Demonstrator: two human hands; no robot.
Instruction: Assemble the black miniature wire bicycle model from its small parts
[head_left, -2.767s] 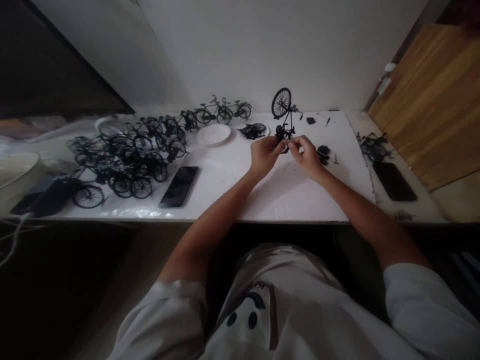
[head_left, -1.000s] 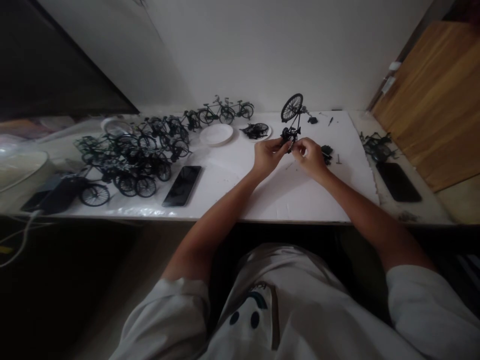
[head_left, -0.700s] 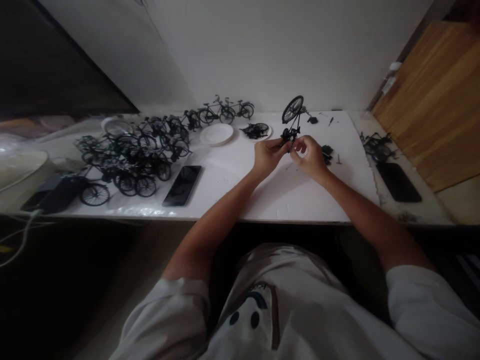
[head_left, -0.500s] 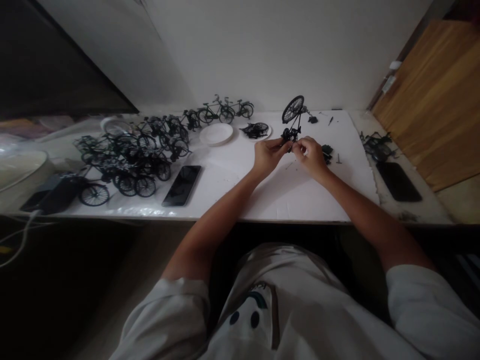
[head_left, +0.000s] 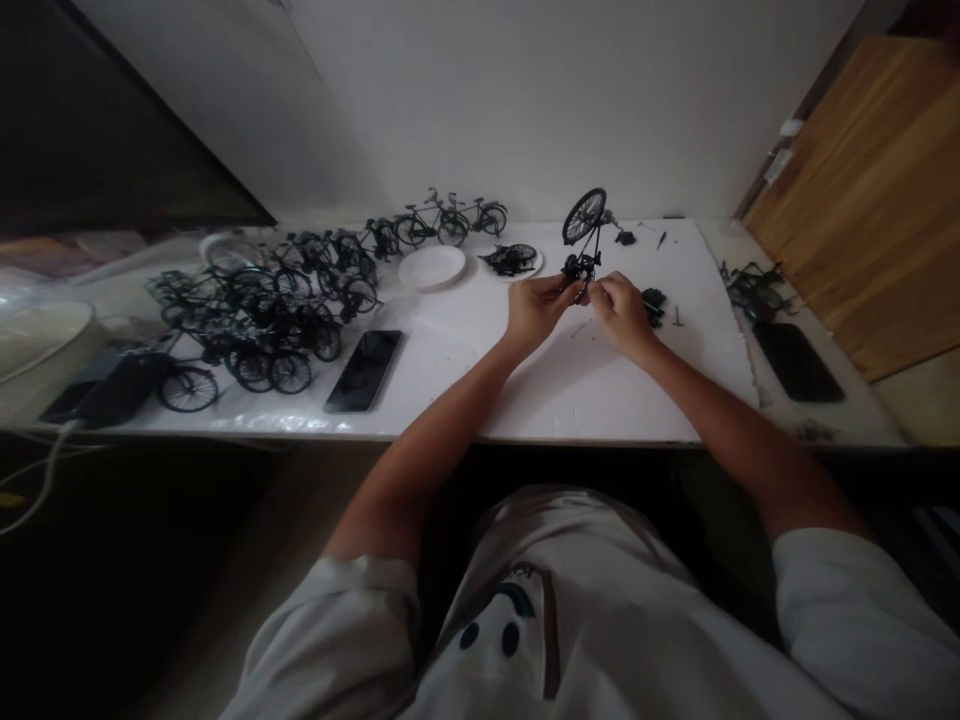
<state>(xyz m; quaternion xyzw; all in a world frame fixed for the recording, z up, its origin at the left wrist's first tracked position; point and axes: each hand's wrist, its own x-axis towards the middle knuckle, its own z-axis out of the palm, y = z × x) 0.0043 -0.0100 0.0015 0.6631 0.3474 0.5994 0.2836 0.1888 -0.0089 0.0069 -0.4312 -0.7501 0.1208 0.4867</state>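
A black miniature bicycle (head_left: 585,218) is tilted up above the white board, one wheel raised at the far end. My left hand (head_left: 534,305) grips its lower part from the left with thumb and fingers. On the other side, my right hand (head_left: 621,308) has its thumb and fingertips pinched close against the same end of the bicycle. Whatever small part lies between those fingertips is too small to make out. Black small parts (head_left: 654,305) lie just beyond my right hand, with a small screwdriver-like tool (head_left: 677,317) beside them.
Many miniature bicycles (head_left: 270,300) crowd the left side. A white plate (head_left: 433,268) stands near a dish of black wheels (head_left: 511,260). One phone (head_left: 365,371) lies left of my arms, another dark phone (head_left: 797,362) at right near black frames (head_left: 757,290). A wooden panel (head_left: 870,200) borders the right.
The fingers of my right hand have shifted slightly at the bicycle's lower end. The bicycle and my left hand stay almost where they were.
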